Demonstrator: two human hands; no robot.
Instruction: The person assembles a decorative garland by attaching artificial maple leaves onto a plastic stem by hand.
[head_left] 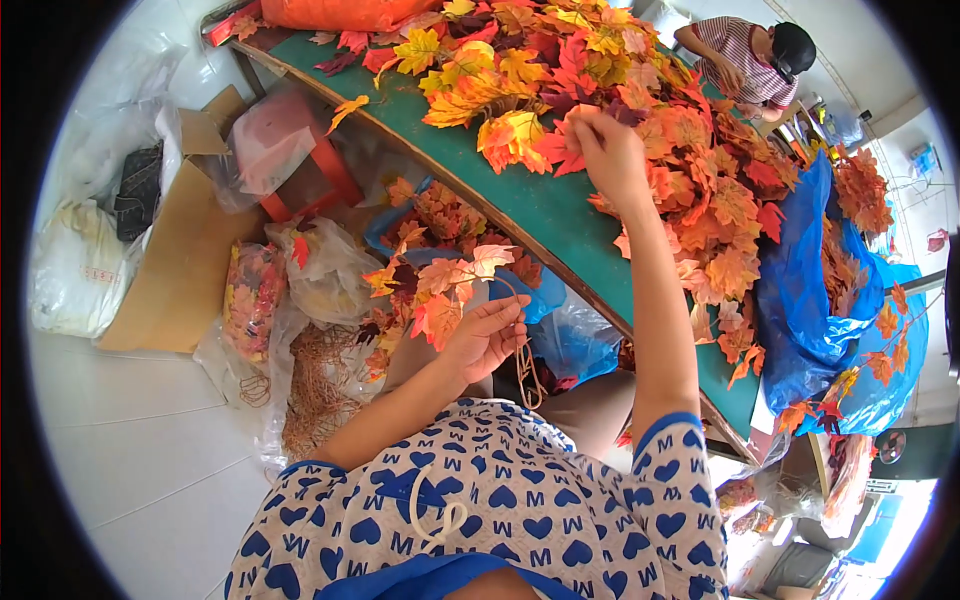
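Leaf garland (pixel 440 285): qty 1, held up in front of the torso, left of the table edge; leaves overlap, no firm count. Left to right: 1 cardboard box (pixel 150 275), 1 clear bag of leaves (pixel 250 300) beside it, 1 red stool (pixel 340 175) under plastic, 1 heap of brown stems (pixel 312 385) on the floor side. Then left hand (pixel 485 335): thumb and index pinched on the garland stem, no visible gap, other fingers loosely curled; 1 tan cord (pixel 528 375) hangs looped just below, can't tell if it's the same stem. Next, 1 green table (pixel 560 210), carrying 1 big leaf pile (pixel 735 205), red/orange/yellow, too many pieces to count. Right hand (pixel 612 150) is at the pile's near side, fingers bent, tips close together among leaves; can't tell if it's grasping one. Far side: 1 co-worker (pixel 740 60), striped shirt, head down. Right end: blue plastic (pixel 800 290) with orange leaves, bag count unclear.
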